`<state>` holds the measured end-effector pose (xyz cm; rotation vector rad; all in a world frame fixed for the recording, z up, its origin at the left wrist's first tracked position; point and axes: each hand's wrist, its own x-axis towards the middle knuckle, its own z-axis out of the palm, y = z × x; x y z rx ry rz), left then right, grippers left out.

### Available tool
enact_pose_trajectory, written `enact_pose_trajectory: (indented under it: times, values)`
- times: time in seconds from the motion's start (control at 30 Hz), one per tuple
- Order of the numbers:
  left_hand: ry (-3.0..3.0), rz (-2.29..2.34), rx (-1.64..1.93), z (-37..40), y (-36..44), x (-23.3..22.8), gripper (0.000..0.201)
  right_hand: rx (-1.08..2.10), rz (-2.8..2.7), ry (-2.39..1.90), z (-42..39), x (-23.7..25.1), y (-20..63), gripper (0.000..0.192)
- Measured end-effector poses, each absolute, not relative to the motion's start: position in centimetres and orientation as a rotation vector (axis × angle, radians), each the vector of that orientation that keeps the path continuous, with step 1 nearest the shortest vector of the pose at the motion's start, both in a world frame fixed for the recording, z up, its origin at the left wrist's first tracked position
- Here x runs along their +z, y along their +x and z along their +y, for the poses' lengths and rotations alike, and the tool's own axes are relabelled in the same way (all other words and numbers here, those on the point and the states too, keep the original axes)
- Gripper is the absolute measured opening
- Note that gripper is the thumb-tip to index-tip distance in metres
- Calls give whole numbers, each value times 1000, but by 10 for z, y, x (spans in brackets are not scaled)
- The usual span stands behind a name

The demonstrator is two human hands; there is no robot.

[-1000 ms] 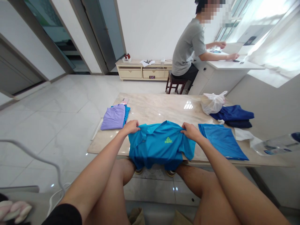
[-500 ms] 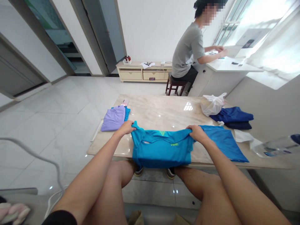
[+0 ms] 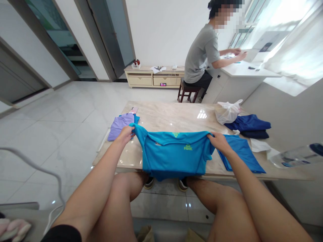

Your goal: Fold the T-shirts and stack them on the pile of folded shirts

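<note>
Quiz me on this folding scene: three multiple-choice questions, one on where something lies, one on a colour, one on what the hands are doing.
1. Where is the lilac shirt?
A. table's left end
B. floor
C. stool

2. What colour is the logo on the held shirt?
A. red
B. white
C. yellow-green

3. How are the left hand and right hand placed?
A. flat on the table
B. each gripping a shoulder of the shirt
C. both on the white bag

Answers: 1 A, it lies folded at the left end. 2 C, the mark reads yellow-green on turquoise. 3 B, fingers pinch cloth at both top corners.
</note>
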<state>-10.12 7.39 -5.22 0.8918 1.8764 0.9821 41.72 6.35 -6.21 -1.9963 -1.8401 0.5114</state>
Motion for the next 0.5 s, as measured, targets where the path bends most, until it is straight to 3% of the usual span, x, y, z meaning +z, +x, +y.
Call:
enact_pose_trajectory:
  times: [0.1, 0.17, 0.37, 0.5]
  values:
    - [1045, 2103, 917, 70, -103, -61, 39, 535, -1909, -2000, 65, -64, 407, 40]
    - [1364, 2167, 781, 68, -95, -68, 53, 561, -1965, -1905, 65, -65, 396, 30]
    - [2129, 1501, 227, 63, -32, -93, 53, 620, -2141, -1758, 63, -61, 369, 33]
    - [2284, 1522, -79, 53, 0, -110, 60, 620, -2185, -1813, 62, -62, 372, 27]
